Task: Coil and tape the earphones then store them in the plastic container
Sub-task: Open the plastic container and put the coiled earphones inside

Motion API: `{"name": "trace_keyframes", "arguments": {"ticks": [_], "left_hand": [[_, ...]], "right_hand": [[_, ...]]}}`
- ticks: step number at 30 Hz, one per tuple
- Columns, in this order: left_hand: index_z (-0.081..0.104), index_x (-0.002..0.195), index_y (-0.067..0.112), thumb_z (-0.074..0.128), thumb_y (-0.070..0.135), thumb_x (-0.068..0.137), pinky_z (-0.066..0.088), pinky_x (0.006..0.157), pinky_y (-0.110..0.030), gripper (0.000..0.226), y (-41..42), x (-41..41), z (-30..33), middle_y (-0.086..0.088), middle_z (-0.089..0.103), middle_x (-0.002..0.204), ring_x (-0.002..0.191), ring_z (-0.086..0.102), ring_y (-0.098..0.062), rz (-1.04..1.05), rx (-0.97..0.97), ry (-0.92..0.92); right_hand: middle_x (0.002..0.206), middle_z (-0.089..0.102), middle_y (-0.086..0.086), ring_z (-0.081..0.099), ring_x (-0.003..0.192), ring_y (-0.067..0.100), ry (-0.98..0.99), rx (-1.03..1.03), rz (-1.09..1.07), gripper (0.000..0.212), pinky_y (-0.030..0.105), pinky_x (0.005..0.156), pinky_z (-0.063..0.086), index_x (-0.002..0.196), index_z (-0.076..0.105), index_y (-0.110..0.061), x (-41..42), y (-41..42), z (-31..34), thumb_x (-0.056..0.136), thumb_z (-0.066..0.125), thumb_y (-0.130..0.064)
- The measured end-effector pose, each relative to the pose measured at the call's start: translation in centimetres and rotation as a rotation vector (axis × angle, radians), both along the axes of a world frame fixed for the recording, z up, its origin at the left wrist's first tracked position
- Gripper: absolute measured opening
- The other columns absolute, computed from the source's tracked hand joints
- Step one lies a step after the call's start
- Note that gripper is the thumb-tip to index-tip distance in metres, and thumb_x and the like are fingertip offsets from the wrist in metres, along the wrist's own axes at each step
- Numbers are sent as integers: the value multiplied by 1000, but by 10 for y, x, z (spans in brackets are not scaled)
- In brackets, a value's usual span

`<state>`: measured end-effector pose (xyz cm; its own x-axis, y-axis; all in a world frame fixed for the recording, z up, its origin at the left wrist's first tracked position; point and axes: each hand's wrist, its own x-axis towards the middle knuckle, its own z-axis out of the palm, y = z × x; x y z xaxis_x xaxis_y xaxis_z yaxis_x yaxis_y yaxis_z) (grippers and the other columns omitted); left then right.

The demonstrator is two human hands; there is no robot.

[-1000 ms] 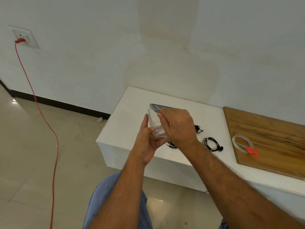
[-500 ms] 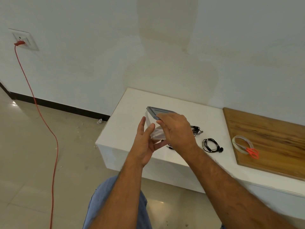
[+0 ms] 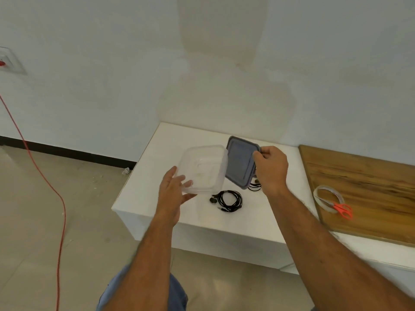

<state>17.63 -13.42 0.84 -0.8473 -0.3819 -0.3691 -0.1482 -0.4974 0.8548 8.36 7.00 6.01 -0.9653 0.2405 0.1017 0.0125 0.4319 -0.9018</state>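
Lid (image 3: 241, 162) now off container (image 3: 203, 168), white bench (image 3: 265, 218), beige floor (image 3: 33, 221)

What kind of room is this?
Probably a plain room in a home: a tiled floor, a bare white wall with a socket, and a low white ledge.

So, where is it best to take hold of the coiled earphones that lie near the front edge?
Probably pinch the earphones from above, across the bundled loops on the coil's right side. The coil lies flat on the white table, so only the top is free; the earbud and plug stick out on the left.
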Motion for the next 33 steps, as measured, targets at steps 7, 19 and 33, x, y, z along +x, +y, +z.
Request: {"name": "trace_keyframes", "arguments": {"ticks": [7, 19, 33], "left_hand": [[48, 135, 15, 38, 7, 98, 58, 75, -38, 40, -3, -31, -27, -5, 55, 119, 107, 60, -22, 120, -337, -75], [55, 123, 14, 51, 36, 95, 56, 86, -47, 35, 9, -43, -54, -9, 58, 116, 99, 62, -25, 179, -612, -258], [60, 100, 7, 56, 36, 96, 52, 73, -34, 30, 8, -33, -50, -7, 63, 95, 91, 63, -27, 65, -750, -383]], "right_hand": [[104, 68, 14, 70, 92, 28, -275, -656, -236, 6, 36, 67, 60, 99, 60, -9, -40, 20, -27, 95, 58, -5], [103, 65, 21, 70, 84, 29, -371, -621, -217, 8, 33, 64, 60, 96, 56, 0, -93, 1, -61, 92, 62, 1], [92, 69, 23, 71, 75, 30, -475, -138, 15, 25, 49, 83, 59, 104, 64, 9, -69, 14, -57, 91, 66, -13]]}}
